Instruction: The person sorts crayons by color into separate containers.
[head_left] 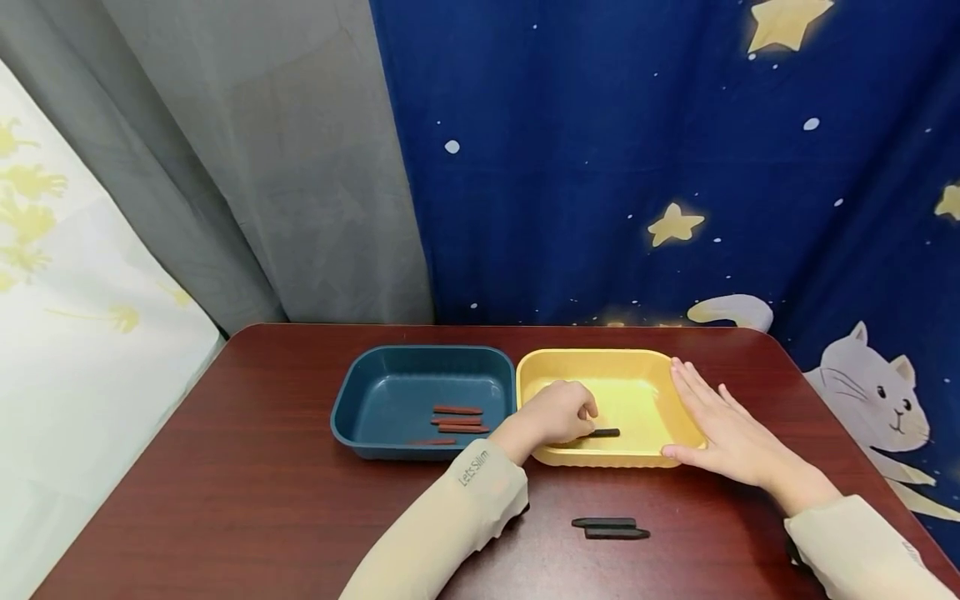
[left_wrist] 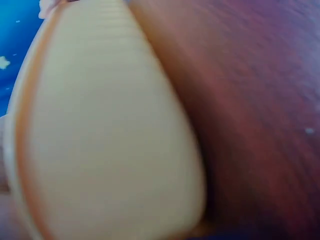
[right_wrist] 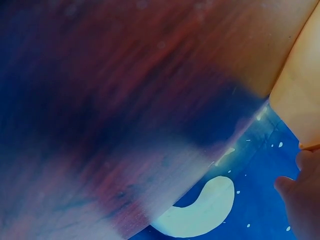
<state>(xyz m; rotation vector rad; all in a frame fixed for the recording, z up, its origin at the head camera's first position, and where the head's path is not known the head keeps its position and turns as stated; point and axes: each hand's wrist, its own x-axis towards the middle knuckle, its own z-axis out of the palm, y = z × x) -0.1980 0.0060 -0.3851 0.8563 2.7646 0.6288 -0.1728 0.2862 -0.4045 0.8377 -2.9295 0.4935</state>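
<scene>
My left hand reaches over the near left side of a yellow tray, its fingers curled. At its fingertips it pinches one end of a black crayon, which lies low inside the tray. Part of that crayon is hidden by the hand. My right hand rests against the tray's right rim with fingers straight and spread. The right wrist view shows part of this hand beside the tray's outer wall. In the left wrist view the tray's wall fills much of the picture.
A dark blue tray stands directly left of the yellow one, with several reddish-brown crayons inside. Two black crayons lie side by side on the dark red wooden table, nearer me. Curtains hang behind the table.
</scene>
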